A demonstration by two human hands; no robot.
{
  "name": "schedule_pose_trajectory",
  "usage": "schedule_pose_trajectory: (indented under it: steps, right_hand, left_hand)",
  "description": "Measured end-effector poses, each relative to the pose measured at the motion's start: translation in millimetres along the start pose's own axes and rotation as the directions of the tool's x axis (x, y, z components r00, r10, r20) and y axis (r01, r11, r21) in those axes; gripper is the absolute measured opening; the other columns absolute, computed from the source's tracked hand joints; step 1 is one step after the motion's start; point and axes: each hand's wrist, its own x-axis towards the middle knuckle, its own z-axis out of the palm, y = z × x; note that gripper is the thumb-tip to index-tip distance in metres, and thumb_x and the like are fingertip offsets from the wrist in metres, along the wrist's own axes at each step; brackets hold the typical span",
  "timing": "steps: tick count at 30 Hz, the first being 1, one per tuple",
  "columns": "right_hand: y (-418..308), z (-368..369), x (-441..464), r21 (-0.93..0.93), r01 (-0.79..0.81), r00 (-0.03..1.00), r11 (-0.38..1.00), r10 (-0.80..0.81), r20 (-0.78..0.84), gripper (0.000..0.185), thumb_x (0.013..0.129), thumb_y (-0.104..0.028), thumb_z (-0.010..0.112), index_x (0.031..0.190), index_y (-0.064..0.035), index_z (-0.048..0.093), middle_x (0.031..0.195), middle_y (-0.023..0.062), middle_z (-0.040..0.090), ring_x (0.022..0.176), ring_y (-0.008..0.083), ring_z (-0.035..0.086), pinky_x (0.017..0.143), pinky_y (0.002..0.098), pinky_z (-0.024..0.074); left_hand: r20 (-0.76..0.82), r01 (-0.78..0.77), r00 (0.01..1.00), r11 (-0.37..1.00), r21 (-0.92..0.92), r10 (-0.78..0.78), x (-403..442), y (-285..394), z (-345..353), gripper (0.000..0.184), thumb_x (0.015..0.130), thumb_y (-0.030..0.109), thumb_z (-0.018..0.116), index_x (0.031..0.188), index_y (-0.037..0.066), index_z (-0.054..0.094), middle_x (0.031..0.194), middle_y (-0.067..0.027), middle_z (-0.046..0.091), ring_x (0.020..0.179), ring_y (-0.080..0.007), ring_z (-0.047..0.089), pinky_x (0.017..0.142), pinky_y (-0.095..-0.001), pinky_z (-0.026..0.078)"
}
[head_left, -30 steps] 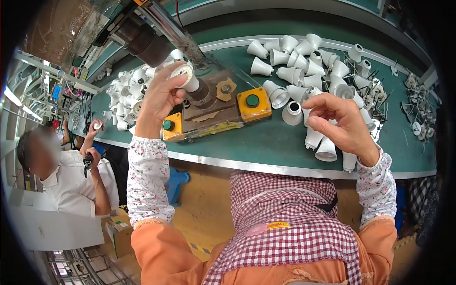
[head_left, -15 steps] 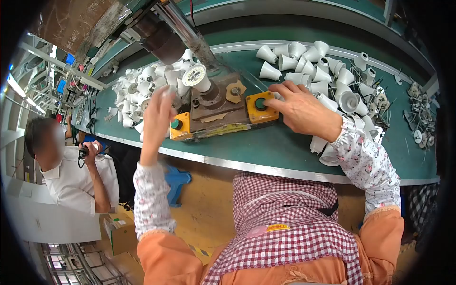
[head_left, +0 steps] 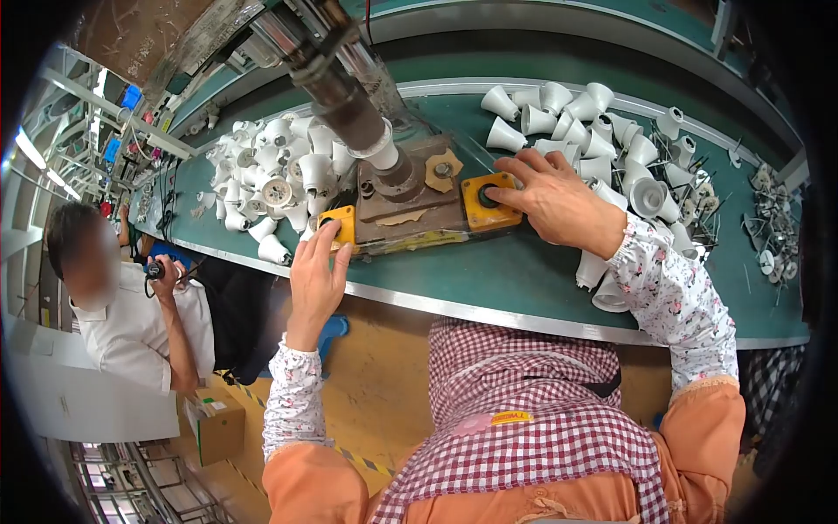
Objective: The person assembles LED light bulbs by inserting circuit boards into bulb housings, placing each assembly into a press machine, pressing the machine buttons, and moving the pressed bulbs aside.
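My left hand (head_left: pixel 316 278) rests its fingertips on the button of the left yellow switch box (head_left: pixel 346 229), fingers stretched and apart. With its thumb, my right hand (head_left: pixel 567 205) presses the button of the right yellow switch box (head_left: pixel 477 210); its other fingers bend loosely over the box edge. Neither hand holds anything. Between them, a white cone-shaped lamp housing (head_left: pixel 381 150) stands on the round holder (head_left: pixel 400 179) of a press. The dark press ram (head_left: pixel 351 118) is down on the housing's top, hiding it.
White lamp housings (head_left: pixel 275 162) are heaped left of the press. More housings (head_left: pixel 598 131) and a pile of small wired parts (head_left: pixel 768 214) lie to the right. A metal strip (head_left: pixel 454 307) edges the green bench. At left, a person (head_left: pixel 140 314) holds a black device.
My left hand has come down from beside the press onto the left button. The ram has dropped onto the lamp housing. My right hand stays at its button.
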Motion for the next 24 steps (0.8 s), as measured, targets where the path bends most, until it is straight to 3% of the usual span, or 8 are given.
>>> schedule_pose_trajectory:
  steps: [7,10,12,14,16,18,20,24]
  right_hand:
    - [-2.7,-18.7,-2.5,0.120,-0.025,0.990,0.992,0.041,-0.134,0.053,0.071,0.000,0.062,0.122,-0.0120,0.055,0.131,0.0159,0.044,0.118,0.0331,0.044,0.090,0.0457,0.0408]
    - [-11.3,-34.3,-0.9,0.219,-0.033,0.972,0.975,0.082,-0.220,0.054,0.070,0.001,0.061,0.122,-0.0093,0.053,0.131,0.0168,0.044,0.118,0.0357,0.043,0.091,0.0453,0.0416]
    - [-10.3,-42.1,-2.2,0.225,0.016,0.971,0.974,0.039,-0.236,0.054,0.069,0.002,0.060,0.121,-0.0079,0.053,0.130,0.0173,0.044,0.117,0.0369,0.043,0.092,0.0447,0.0421]
    - [-6.9,-54.4,-13.2,0.230,0.003,0.964,0.973,0.058,-0.260,0.050,0.069,0.004,0.059,0.118,-0.0074,0.055,0.128,0.0175,0.046,0.116,0.0368,0.044,0.097,0.0442,0.0403]
    - [-0.1,-64.9,-30.2,0.256,-0.074,0.968,0.964,0.131,-0.214,0.048,0.069,0.004,0.059,0.116,-0.0073,0.056,0.127,0.0171,0.046,0.117,0.0364,0.044,0.098,0.0436,0.0400]
    - [9.1,-63.3,-44.7,0.295,-0.142,0.958,0.945,0.206,-0.199,0.046,0.070,0.004,0.060,0.115,-0.0071,0.056,0.126,0.0169,0.047,0.118,0.0362,0.044,0.098,0.0433,0.0406]
    - [14.0,-61.6,-53.6,0.305,-0.193,0.950,0.933,0.255,-0.179,0.044,0.071,0.003,0.061,0.114,-0.0068,0.056,0.125,0.0169,0.047,0.118,0.0360,0.043,0.097,0.0429,0.0411]
    - [19.9,-62.2,-63.6,0.292,-0.228,0.943,0.929,0.286,-0.172,0.041,0.072,0.001,0.062,0.112,-0.0066,0.057,0.125,0.0168,0.047,0.118,0.0360,0.044,0.096,0.0422,0.0416]
  left_hand:
    - [-0.053,0.187,0.980,0.977,-0.106,-0.193,27.6,14.4,-7.6,0.056,0.086,0.022,0.066,0.131,-0.002,0.044,0.113,-0.0191,0.061,0.100,-0.0279,0.058,0.086,-0.0372,0.045]
    - [-0.102,0.171,0.959,0.824,-0.540,-0.266,77.5,43.2,8.5,0.084,0.078,0.019,0.075,0.141,-0.004,0.024,0.127,-0.0212,0.051,0.110,-0.0243,0.055,0.095,-0.0334,0.043]
    - [-0.139,0.073,0.941,0.588,-0.806,-0.308,106.3,44.1,38.5,0.091,0.070,0.019,0.079,0.140,-0.007,0.027,0.116,-0.0187,0.056,0.102,-0.0216,0.059,0.089,-0.0300,0.047]
    - [-0.104,0.152,0.927,0.611,-0.777,-0.362,120.5,22.6,32.8,0.083,0.074,0.018,0.077,0.137,-0.006,0.031,0.107,-0.0144,0.059,0.086,-0.0165,0.062,0.073,-0.0270,0.052]
    - [-0.190,0.025,0.853,0.401,-0.916,-0.486,136.9,-3.3,6.4,0.068,0.077,0.020,0.074,0.131,-0.004,0.039,0.096,-0.0116,0.061,0.067,-0.0130,0.061,0.055,-0.0253,0.050]
    - [-0.222,0.184,0.812,0.598,-0.780,-0.540,157.3,-69.0,-16.8,0.058,0.080,0.024,0.071,0.124,-0.001,0.043,0.091,-0.0111,0.061,0.061,-0.0144,0.061,0.046,-0.0258,0.048]
    - [-0.063,0.483,0.765,0.636,-0.602,-0.641,172.3,-127.8,-35.5,0.062,0.086,0.025,0.065,0.134,0.000,0.034,0.096,-0.0117,0.060,0.067,-0.0167,0.063,0.051,-0.0271,0.053]
    - [0.161,0.615,0.674,0.427,-0.664,-0.721,183.9,-192.9,-37.2,0.065,0.086,0.036,0.063,0.131,-0.004,0.039,0.123,-0.0177,0.044,0.088,-0.0271,0.060,0.070,-0.0355,0.055]
